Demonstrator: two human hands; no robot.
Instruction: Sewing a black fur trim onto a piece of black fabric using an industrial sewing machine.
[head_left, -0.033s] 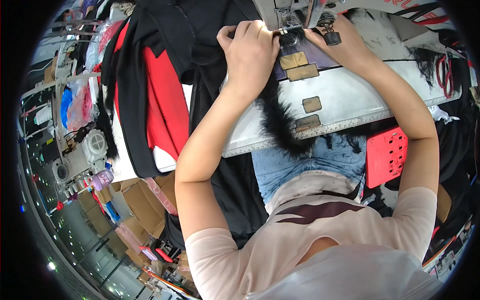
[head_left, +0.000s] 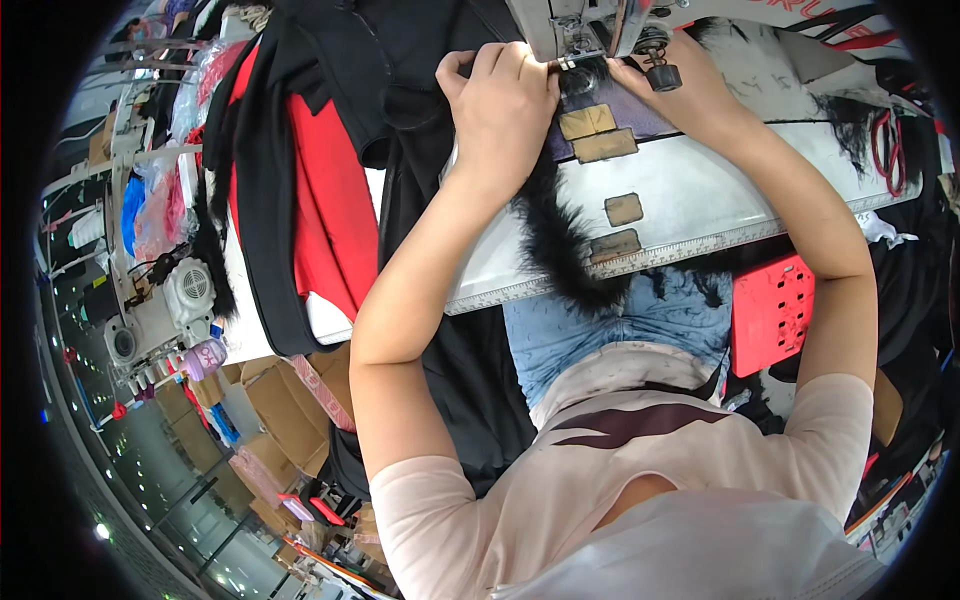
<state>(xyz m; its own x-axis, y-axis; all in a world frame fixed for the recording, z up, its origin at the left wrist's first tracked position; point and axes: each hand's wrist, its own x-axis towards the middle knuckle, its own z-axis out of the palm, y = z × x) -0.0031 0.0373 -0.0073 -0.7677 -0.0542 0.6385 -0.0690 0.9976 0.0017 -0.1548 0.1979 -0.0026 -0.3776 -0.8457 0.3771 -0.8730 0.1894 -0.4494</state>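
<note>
In the head view, taken as a clock face, the sewing machine (head_left: 575,25) stands at 12 to 1 o'clock, with a dark knob (head_left: 664,77) on its right side. The left hand (head_left: 505,120) lies back up at 12 o'clock, just beside the machine's foot. Its fingers (head_left: 510,60) are bent and close together, pressing down on black material; their tips are hidden, so I cannot tell whether they pinch it. The right hand (head_left: 690,95) is between 1 and 2 o'clock, partly behind the machine and knob. One fingertip reaches toward the foot from 3 o'clock; the other fingers are covered, and their grip cannot be told.

The black fur (head_left: 560,240) is at 2 o'clock, near the centre. It runs from beside the left hand toward 6 o'clock across the white surface (head_left: 690,190), over the ruler (head_left: 700,240) along its edge, and ends above the person's jeans (head_left: 650,310). More fur shows under the foot, between the hands.

A black garment (head_left: 390,60) lies at 11 o'clock, next to the left hand, and red cloth (head_left: 325,200) at 10. Scissors (head_left: 888,150) lie at 2 o'clock, well apart from the fur.
</note>
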